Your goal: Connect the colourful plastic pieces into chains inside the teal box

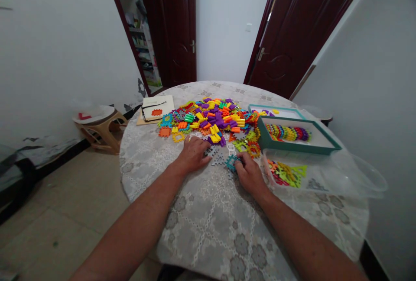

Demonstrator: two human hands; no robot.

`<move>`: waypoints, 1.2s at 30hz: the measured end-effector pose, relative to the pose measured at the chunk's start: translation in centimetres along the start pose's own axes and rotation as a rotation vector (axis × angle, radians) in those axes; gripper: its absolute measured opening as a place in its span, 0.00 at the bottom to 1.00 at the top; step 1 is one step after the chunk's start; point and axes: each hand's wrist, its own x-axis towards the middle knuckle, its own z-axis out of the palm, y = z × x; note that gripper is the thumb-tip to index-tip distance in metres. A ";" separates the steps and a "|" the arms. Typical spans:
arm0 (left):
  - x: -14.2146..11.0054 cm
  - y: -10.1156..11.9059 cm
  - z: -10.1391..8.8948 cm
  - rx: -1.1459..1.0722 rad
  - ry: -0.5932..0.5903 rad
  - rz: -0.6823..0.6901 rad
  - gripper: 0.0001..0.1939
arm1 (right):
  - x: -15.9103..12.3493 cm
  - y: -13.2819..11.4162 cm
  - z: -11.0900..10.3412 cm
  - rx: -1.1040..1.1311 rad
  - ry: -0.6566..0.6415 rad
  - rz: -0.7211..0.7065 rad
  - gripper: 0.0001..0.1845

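Observation:
Between thumb and fingers, my right hand (250, 172) holds a teal square toy building piece (231, 163) with notched edges, just above the tablecloth. Palm down at the near edge of a heap of colourful plastic building pieces (216, 118), my left hand (194, 154) has its thumb apart from the fingers. Its fingertips are close to grey notched pieces (218, 156); whether they touch one, I cannot tell. White lattice pieces (231, 149) lie between the two hands. Yellow, purple, orange and green pieces make up most of the heap.
At right stand a green-edged box (299, 146) with a row of stacked pieces, its lid (292, 111), and a clear plastic tub (312, 188) with loose pieces. A notebook (159, 104) with eyeglasses (154, 106) lies at left. A stool (100, 129) stands beyond the round table (208, 220).

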 end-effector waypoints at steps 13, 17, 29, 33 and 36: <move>-0.1 1.2 0.5 -0.170 -0.070 0.065 0.17 | 0.1 -0.1 -0.1 -0.002 -0.038 -0.010 0.11; 0.2 0.6 0.9 -0.253 -0.027 -0.063 0.15 | 0.1 -0.2 -0.2 -0.026 -0.055 -0.005 0.11; -0.4 4.1 -0.2 -0.617 -0.052 0.010 0.12 | -0.6 -1.1 -0.9 -0.016 0.040 -0.247 0.09; -0.4 4.8 -0.4 -0.720 -0.087 0.046 0.11 | -0.7 -0.7 -0.9 0.058 0.011 -0.186 0.10; -0.3 4.6 -0.2 -0.724 -0.084 0.053 0.12 | -0.7 -0.3 -1.0 0.130 -0.038 -0.102 0.13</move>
